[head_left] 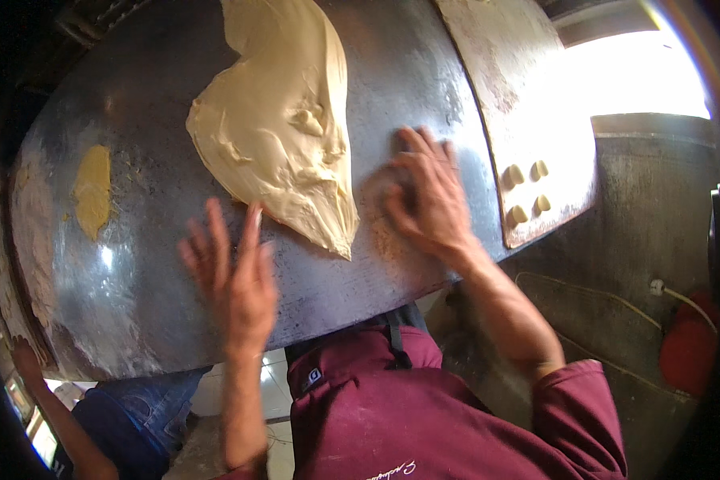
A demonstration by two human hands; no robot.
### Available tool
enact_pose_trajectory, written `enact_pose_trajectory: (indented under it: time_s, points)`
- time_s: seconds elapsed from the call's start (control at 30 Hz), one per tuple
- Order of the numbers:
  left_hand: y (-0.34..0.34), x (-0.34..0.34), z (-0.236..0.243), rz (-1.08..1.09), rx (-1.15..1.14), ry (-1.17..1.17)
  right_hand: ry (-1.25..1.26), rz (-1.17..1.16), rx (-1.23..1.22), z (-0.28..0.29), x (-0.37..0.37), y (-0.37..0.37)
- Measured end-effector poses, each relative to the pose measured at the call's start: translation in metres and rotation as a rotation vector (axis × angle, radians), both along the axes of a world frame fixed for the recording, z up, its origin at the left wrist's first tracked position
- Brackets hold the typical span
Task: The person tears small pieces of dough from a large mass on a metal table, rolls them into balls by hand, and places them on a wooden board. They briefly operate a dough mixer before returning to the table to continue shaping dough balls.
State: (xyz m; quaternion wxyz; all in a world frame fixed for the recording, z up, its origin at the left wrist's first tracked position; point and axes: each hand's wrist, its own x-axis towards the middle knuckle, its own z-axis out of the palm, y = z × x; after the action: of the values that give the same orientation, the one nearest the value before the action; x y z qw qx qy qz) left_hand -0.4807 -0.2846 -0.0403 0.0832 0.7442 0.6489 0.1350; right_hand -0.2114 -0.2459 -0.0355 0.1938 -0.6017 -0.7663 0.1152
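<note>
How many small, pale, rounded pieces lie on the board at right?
4: upper left piece, upper right piece, lower left piece, lower right piece; glare may hide more.

One broad, dark grey, glossy worktop, which carries white glare spots. One dull grey, stained wall, which stands at right. One overexposed white window-like opening above it, source of strong light. One pale tiled floor, which shows below.

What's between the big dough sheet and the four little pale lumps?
The right hand, with dark tabletop around it; the head view shows this.
</note>
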Motion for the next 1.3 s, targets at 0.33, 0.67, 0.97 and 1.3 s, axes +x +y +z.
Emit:
enact_pose_trajectory:
  time_s: [0.33,0.67,0.97,1.3]
  points:
    - [0.009,-0.001,-0.006,0.063,0.001,-0.185,0.070,0.060,0.041,-0.003,-0.002,0.011]
    - [0.005,-0.010,-0.016,-0.011,-0.038,0.015,0.157,0.091,0.087,-0.022,0.008,0.015]
    - [-0.014,-0.038,0.008,0.223,-0.027,-0.278,0.165,-0.196,0.174,-0.038,0.022,-0.025]
    - [0.109,0.294,0.080,-0.433,0.108,-0.885,0.605,-0.533,0.719,0.018,0.192,-0.054]
